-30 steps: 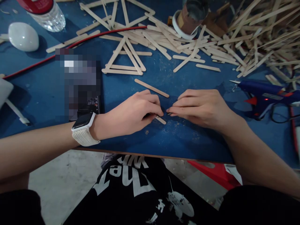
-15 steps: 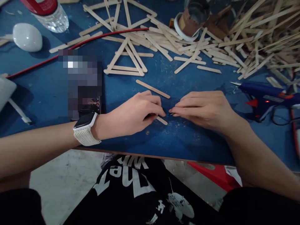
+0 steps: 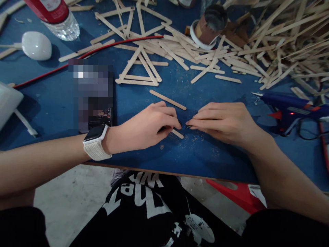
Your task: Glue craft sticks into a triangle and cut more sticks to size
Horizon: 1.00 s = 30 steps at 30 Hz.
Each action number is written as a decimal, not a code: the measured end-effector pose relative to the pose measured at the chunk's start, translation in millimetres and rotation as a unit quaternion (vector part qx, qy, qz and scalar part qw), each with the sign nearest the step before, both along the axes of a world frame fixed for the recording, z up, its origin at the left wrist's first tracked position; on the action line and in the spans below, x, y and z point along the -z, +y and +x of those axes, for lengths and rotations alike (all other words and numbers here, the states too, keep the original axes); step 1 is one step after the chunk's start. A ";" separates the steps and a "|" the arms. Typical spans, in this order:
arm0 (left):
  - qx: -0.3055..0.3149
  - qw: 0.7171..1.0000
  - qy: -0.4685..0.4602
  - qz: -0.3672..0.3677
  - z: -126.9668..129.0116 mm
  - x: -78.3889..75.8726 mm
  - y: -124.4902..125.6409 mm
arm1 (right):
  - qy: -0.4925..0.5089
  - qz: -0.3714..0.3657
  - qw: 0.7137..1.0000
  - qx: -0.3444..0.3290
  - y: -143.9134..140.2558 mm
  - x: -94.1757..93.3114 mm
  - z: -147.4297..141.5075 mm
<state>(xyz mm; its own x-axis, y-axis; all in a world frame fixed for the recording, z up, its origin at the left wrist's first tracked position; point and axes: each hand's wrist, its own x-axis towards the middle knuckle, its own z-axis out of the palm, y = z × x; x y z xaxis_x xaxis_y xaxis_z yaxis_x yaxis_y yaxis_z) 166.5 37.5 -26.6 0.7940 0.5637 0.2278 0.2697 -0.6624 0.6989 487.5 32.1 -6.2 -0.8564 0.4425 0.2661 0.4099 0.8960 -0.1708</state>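
Wooden and slim, the craft stick at the centre of the frame looks light, stiff and snappable, best pinched by its edges, where our left hand closes over it, while our right hand bunches its fingertips nearby, gripping what we cannot tell.

Blue table above grey floor

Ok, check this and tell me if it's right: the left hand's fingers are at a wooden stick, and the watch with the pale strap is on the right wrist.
Wrong wrist: the head view shows the watch on the left one. The left hand does have its fingers at a wooden stick.
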 end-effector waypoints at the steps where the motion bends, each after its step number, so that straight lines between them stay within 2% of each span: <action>1: 0.001 1.000 -0.001 0.001 0.3 0.2 -0.1 | -0.002 -0.001 1.000 0.000 0.0 -0.5 -0.1; 13: 0.000 1.000 0.007 -0.005 0.4 0.3 1.1 | 0.000 -0.028 1.000 -0.003 3.1 1.7 3.9; 20: 0.001 1.000 0.012 -0.012 1.6 -0.6 0.1 | 0.011 0.013 1.000 -0.006 3.1 2.7 0.4; 30: -0.004 1.000 0.012 -0.010 3.1 -1.7 0.3 | 0.002 0.032 0.999 -0.005 0.7 4.3 -4.6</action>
<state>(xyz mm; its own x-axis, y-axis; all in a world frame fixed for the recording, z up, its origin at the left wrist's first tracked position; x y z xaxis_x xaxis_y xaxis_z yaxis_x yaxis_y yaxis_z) 169.6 37.8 -24.8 0.7949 0.5738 0.1973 0.2910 -0.6458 0.7059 482.9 32.8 -10.4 -0.8592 0.4165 0.2972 0.4007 0.9089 -0.1157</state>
